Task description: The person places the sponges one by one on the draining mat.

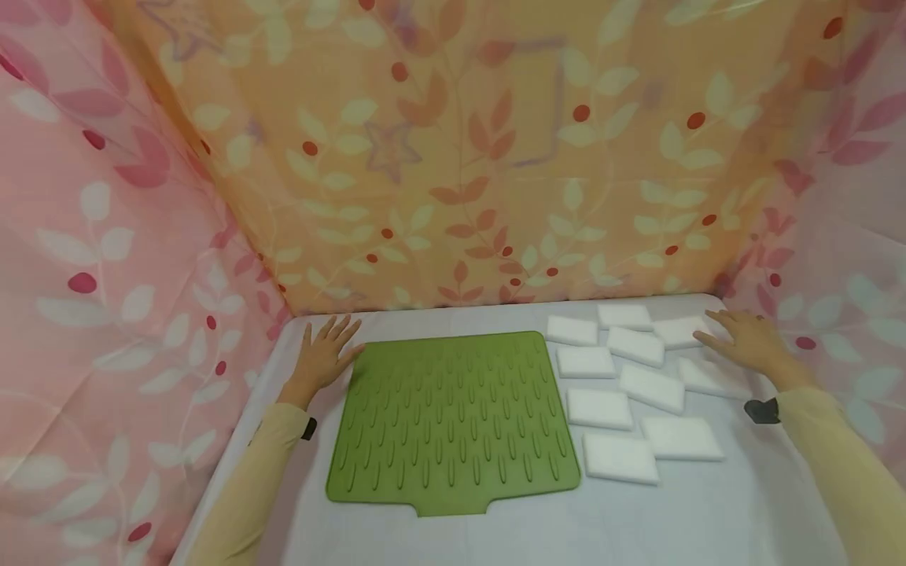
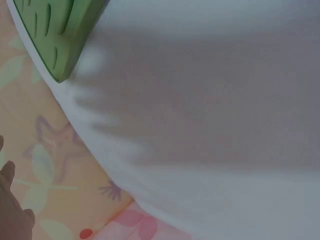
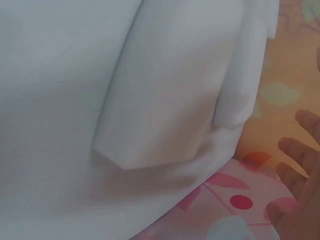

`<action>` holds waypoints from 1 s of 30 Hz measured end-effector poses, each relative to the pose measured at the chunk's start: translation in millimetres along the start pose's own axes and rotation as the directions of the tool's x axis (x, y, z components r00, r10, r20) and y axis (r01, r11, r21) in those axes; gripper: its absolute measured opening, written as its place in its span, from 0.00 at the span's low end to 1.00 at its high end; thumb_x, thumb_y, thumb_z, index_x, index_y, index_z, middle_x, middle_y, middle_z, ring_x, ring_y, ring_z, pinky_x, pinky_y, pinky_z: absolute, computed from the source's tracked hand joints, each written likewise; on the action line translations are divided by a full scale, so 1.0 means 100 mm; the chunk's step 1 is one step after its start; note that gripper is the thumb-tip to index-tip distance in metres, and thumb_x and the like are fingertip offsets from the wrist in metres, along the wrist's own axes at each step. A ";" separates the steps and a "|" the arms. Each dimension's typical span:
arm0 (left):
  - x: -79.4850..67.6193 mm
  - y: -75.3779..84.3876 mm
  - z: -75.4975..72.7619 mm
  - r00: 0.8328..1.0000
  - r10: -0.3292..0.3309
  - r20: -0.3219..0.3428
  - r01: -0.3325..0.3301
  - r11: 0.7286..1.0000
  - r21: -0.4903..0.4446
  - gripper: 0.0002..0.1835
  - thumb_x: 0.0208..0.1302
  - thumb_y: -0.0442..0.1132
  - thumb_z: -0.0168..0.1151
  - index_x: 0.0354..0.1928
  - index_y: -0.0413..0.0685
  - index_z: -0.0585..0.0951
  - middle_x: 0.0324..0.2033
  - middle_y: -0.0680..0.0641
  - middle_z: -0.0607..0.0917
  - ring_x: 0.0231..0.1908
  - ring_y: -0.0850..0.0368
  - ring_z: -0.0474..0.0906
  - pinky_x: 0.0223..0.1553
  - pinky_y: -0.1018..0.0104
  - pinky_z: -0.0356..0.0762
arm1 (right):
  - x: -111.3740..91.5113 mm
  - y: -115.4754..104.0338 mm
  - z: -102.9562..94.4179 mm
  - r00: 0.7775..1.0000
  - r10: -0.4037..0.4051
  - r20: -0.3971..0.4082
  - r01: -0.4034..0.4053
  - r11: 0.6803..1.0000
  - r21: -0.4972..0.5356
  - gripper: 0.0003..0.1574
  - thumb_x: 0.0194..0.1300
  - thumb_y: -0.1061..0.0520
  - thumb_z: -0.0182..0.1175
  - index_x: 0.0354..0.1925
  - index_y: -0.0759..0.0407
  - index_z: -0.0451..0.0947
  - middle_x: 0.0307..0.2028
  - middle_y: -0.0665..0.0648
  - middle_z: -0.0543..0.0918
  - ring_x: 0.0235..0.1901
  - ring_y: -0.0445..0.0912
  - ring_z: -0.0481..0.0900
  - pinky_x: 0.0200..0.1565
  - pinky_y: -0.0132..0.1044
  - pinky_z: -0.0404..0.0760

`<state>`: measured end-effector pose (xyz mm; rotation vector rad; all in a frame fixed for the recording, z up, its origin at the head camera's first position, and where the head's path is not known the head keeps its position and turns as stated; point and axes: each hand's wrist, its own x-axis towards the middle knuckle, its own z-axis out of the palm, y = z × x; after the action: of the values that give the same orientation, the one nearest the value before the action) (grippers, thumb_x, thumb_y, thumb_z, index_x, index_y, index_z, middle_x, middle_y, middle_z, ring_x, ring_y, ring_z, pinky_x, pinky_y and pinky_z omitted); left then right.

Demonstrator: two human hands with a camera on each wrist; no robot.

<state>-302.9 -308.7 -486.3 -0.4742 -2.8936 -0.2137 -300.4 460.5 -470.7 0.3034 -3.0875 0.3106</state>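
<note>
A green ridged mat [image 1: 453, 417] with a short tab at its near edge lies on the white table. My left hand [image 1: 324, 358] is spread by the mat's far left corner, fingers extended and holding nothing. To the mat's right lie several white rectangular blocks [image 1: 600, 409] in loose rows. My right hand [image 1: 749, 339] hovers beside the far right blocks, its fingers extended and nothing in its grasp. In the left wrist view, fingertips [image 2: 7, 175] show at the left edge, away from the mat's corner [image 2: 60, 65]. The right wrist view has a white block [image 3: 165, 100] close up, with spread fingers [image 3: 300, 155] off to the right.
The table [image 1: 396, 538] is covered in white cloth. An orange leaf-patterned curtain [image 1: 453, 157] stands along its back edge, and pink patterned curtains [image 1: 127, 314] flank it on both sides. Each wrist wears a dark band [image 1: 763, 410].
</note>
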 end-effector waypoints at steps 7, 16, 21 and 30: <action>-0.06 0.01 0.06 0.996 -0.003 0.091 0.010 0.997 -0.070 0.32 0.68 0.59 0.44 0.71 0.57 0.58 0.70 0.45 0.57 0.70 0.42 0.46 0.63 0.32 0.35 | -0.21 0.18 0.09 0.992 0.044 0.120 -0.068 0.978 0.198 0.49 0.66 0.35 0.47 0.67 0.71 0.52 0.61 0.82 0.57 0.58 0.77 0.52 0.53 0.73 0.51; -0.21 -0.07 0.16 0.989 0.033 0.142 -0.003 0.978 -0.208 0.33 0.69 0.59 0.44 0.70 0.50 0.60 0.69 0.44 0.59 0.68 0.39 0.51 0.62 0.31 0.41 | -0.37 0.17 0.17 0.993 0.037 0.111 -0.067 0.960 0.272 0.48 0.66 0.36 0.49 0.68 0.68 0.53 0.61 0.81 0.58 0.59 0.76 0.54 0.52 0.73 0.54; -0.32 -0.09 0.22 0.983 0.035 0.179 0.011 0.969 -0.246 0.33 0.69 0.57 0.43 0.70 0.47 0.59 0.69 0.43 0.59 0.68 0.39 0.51 0.62 0.32 0.42 | -0.45 0.16 0.25 0.984 0.069 0.162 -0.107 0.965 0.238 0.51 0.64 0.33 0.48 0.69 0.67 0.52 0.61 0.80 0.59 0.59 0.75 0.53 0.50 0.74 0.53; -0.49 -0.11 0.30 0.979 0.015 0.202 0.042 0.960 -0.276 0.31 0.70 0.53 0.44 0.70 0.46 0.59 0.68 0.41 0.60 0.67 0.36 0.53 0.62 0.32 0.44 | -0.54 0.19 0.39 0.986 0.066 0.152 -0.102 0.964 0.244 0.49 0.63 0.34 0.51 0.65 0.70 0.58 0.60 0.80 0.61 0.58 0.74 0.56 0.52 0.72 0.55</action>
<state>-266.0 -328.7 -527.9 -0.5516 -3.0792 -0.6173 -251.5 481.4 -515.5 0.2075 -3.2073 0.7171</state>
